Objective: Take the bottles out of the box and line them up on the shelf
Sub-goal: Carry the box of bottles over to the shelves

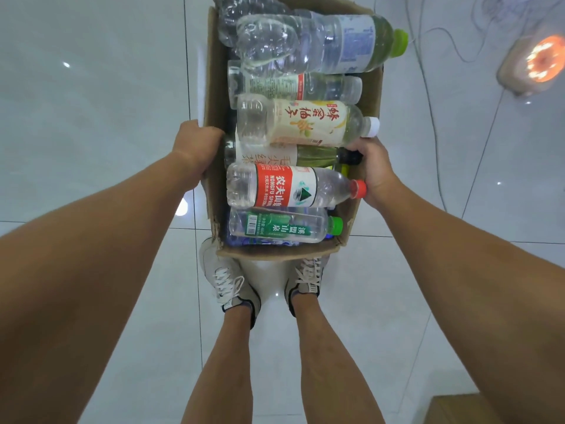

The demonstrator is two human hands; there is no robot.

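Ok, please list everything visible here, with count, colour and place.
cardboard box: one, brown, in front of the feet.
bottles: at least seven, mostly clear, lying sideways in the box; caps green, white, red, black.
cables: several, pale, floor, upper right.
lit device: one, orange glow, floor, upper right.
floor: white glossy tiles.
wooden object: one, brown, lower right corner.
shoes: two, pale grey, under the box's near end.
left grip: one bare hand, holds the box's left wall.
right grip: one bare hand, holds the box's right wall.
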